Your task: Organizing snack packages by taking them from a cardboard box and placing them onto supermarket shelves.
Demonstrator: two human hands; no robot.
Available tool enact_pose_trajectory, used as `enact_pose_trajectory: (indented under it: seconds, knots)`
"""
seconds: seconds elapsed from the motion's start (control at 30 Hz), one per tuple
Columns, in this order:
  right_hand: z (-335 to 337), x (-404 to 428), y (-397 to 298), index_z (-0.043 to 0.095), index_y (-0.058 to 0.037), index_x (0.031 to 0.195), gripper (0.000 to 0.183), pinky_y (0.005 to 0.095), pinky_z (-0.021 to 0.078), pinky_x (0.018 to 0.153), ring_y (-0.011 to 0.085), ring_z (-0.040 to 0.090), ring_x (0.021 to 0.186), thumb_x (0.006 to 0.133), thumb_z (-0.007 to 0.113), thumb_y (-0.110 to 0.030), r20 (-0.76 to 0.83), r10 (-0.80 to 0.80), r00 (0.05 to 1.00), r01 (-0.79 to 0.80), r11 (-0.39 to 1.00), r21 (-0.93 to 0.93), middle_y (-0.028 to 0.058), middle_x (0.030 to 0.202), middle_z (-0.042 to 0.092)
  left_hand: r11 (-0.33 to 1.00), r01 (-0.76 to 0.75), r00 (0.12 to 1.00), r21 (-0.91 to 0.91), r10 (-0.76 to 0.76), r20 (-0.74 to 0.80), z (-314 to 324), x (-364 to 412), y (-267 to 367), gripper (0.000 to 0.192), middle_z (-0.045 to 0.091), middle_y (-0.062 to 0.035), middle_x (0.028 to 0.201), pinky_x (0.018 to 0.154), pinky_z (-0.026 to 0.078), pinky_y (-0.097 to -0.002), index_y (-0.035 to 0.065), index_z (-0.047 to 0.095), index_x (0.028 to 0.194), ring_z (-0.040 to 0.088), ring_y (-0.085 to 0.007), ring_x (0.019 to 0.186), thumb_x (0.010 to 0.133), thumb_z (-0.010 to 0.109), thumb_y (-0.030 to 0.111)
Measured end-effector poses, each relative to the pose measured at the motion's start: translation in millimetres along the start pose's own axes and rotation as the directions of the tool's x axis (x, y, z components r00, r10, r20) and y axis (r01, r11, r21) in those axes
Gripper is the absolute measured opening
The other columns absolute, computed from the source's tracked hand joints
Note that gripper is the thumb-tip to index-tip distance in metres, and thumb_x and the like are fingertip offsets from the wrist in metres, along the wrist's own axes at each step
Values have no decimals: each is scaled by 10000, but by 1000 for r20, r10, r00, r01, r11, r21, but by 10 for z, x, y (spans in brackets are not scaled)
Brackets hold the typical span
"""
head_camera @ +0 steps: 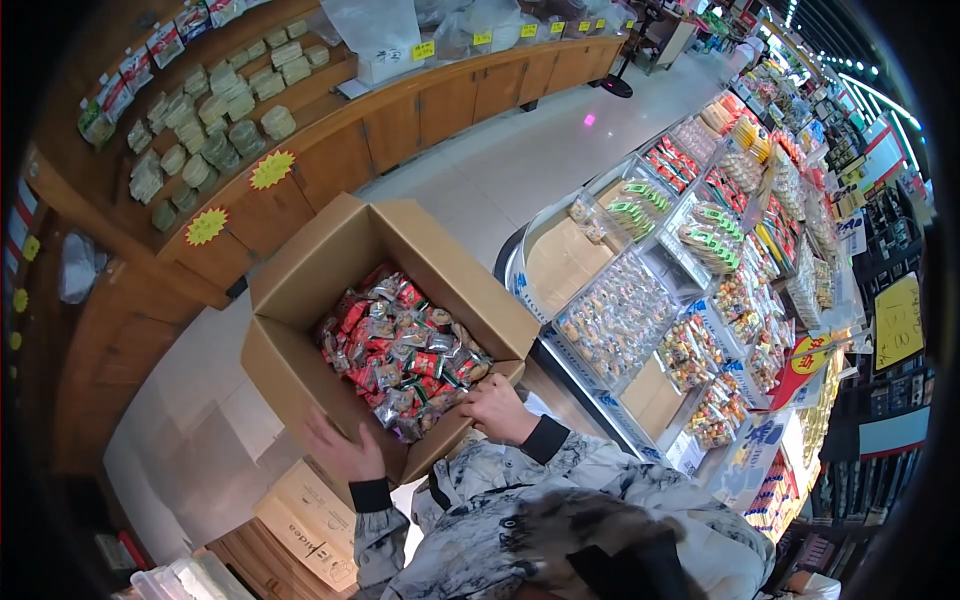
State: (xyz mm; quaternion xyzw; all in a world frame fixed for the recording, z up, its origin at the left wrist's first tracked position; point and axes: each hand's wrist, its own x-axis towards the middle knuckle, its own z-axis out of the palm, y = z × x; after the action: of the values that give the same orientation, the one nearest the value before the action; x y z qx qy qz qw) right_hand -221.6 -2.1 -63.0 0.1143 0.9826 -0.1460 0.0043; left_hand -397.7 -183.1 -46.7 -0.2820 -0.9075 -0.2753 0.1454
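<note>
An open cardboard box with raised flaps stands right before me, partly filled with small wrapped snacks in red and clear packets. My left hand is at the near left side of the box, its fingers spread and slightly blurred; it holds nothing that I can see. With curled fingers, my right hand grips the edge of the near right flap. Its fingertips are partly hidden against the cardboard.
On the right is a display stand with trays of packaged snacks. Wooden shelving with stacked packs curves along the left. A flattened or closed carton lies low at the left. Tiled floor runs between the displays.
</note>
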Motion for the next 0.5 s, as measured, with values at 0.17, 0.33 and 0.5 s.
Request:
enact_pose_trajectory:
  seconds: [0.17,0.33,0.5]
  knots:
    - [-104,-11,12,636,-199,936,325,369,348,809,173,528,956,613,667,-189,132,-14,991,7,998,58,-21,898,594,868,459,863,-188,-385,326,334,-380,-426,852,303,-236,1367,1064,233,-389,-5,172,1388,318,-362,1259,655,601,-64]
    - [-300,-160,466,629,-153,963,340,434,302,988,292,411,1168,624,639,-127,-190,61,980,-20,978,208,36,1018,597,818,493,843,-296,-365,396,611,-410,-607,834,275,-240,1389,1064,244,-373,-32,167,1382,301,-326,1283,661,583,-88]
    - [18,-146,557,636,-120,820,214,425,307,985,288,443,1080,612,587,-124,-343,-65,937,135,973,185,49,894,583,815,566,799,-125,-505,327,341,-245,-209,800,343,-225,1362,1056,268,-373,-41,222,1366,367,-330,1244,679,632,-58]
